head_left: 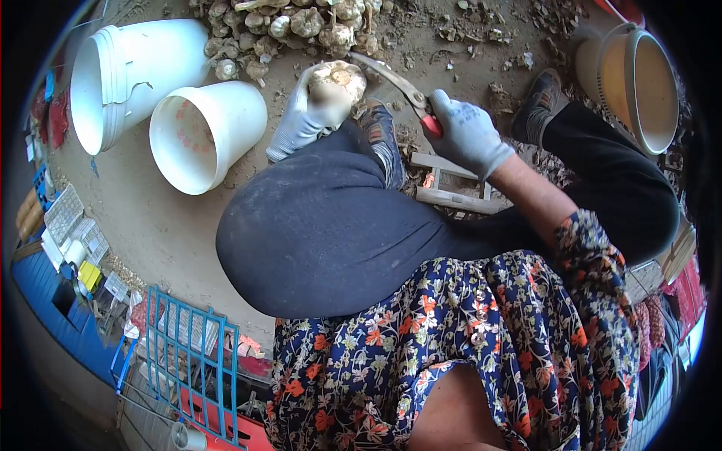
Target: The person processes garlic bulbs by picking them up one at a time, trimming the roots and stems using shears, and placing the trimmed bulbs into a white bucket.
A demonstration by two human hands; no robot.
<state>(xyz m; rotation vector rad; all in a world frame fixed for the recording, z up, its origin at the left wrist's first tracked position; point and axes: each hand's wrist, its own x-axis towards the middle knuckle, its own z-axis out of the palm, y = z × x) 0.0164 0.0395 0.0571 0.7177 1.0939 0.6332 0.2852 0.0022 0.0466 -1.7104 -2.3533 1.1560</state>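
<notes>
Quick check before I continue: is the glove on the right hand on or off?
On: pale fabric covers the right hand gripping the red-handled cutter; bare forearm begins beyond it.

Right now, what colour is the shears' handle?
Red where the handle shows, in the head view.

The one view comes from the wearer's head, looking steeply down and forward over the body. The shirt (451,323) is nearest the camera, filling the bottom centre and lower right, its neckline at the bottom edge. Farther off, the trousers (323,233) cross the middle, and the left hand (293,128) and right hand (468,135) sit at upper centre. The top edge cuts through the garlic pile (301,22). A wide lens bows the surroundings, curving the ground's edge down the left side, and black rounds off the corners.
</notes>
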